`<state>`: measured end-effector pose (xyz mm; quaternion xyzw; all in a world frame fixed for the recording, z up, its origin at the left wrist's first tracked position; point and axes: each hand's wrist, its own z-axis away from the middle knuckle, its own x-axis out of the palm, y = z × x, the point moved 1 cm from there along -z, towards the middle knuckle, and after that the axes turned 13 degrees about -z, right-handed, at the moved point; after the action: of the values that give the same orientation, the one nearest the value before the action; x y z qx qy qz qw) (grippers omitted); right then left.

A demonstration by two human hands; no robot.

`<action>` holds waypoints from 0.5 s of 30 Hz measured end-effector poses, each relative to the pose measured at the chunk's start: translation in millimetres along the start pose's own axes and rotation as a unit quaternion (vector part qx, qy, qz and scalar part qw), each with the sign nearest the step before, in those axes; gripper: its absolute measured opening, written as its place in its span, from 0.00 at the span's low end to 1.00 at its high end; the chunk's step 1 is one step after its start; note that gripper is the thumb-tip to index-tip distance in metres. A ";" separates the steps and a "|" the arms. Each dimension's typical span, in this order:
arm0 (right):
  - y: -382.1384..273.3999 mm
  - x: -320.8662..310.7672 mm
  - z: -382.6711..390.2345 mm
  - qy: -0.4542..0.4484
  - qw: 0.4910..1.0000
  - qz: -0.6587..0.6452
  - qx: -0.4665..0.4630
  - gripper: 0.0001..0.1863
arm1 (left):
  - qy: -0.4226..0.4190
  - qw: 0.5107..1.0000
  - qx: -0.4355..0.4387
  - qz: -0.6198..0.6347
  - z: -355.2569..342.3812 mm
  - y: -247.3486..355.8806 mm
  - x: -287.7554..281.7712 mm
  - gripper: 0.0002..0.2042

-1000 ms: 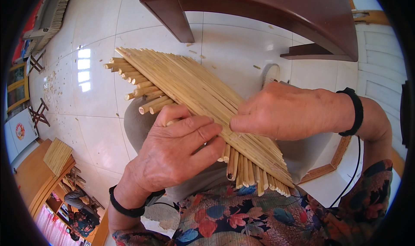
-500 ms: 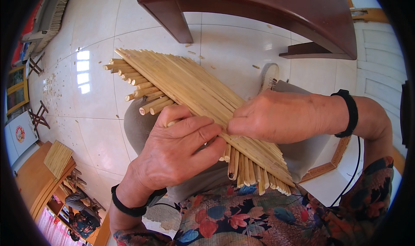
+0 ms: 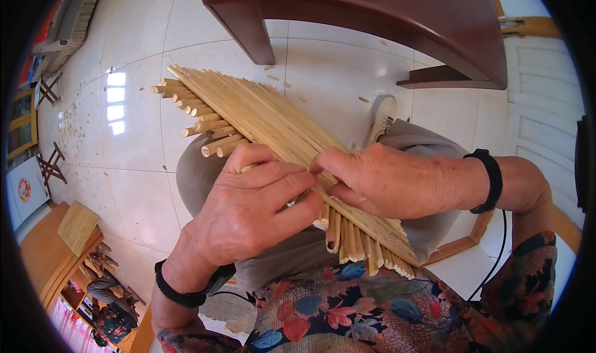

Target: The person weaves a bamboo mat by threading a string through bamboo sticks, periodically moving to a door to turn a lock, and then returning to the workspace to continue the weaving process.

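Observation:
A mat of straw-coloured stalks (image 3: 248, 108) lies slantwise across my lap, with a second layer of crossing stalks whose cut ends jut out at the left and along the near edge. My left hand (image 3: 254, 194) is closed round the mat's near edge, and a pale stalk end pokes out between its thumb and fingers. My right hand (image 3: 397, 179) rests over the mat's middle, fingers bent and tips close to the left fingertips. Whatever those right fingertips pinch is too small or hidden to make out.
A dark red wooden table (image 3: 360, 11) stands beyond my knees. Small stalk offcuts (image 3: 74, 123) litter the tiled floor at the left. Another stalk mat (image 3: 77, 229) lies on a wooden surface at lower left, near a seated person (image 3: 115, 309). A dark cable (image 3: 496, 260) hangs at the right.
My right hand has turned from a tight fist, its index finger and thumb now showing apart over the mat. The left hand keeps its hold.

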<state>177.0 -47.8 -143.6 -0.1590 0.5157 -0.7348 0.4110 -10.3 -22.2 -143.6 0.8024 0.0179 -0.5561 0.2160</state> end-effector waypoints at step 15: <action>-7.6 2.5 8.9 0.078 0.995 0.003 0.067 0.22 | 0.021 1.000 0.012 -0.004 -9.9 -13.7 6.4 0.08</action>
<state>178.0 -54.3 -133.5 -0.0722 0.4962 -0.7767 0.3812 -2.8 -7.5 -150.9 0.8161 0.0192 -0.5404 0.2039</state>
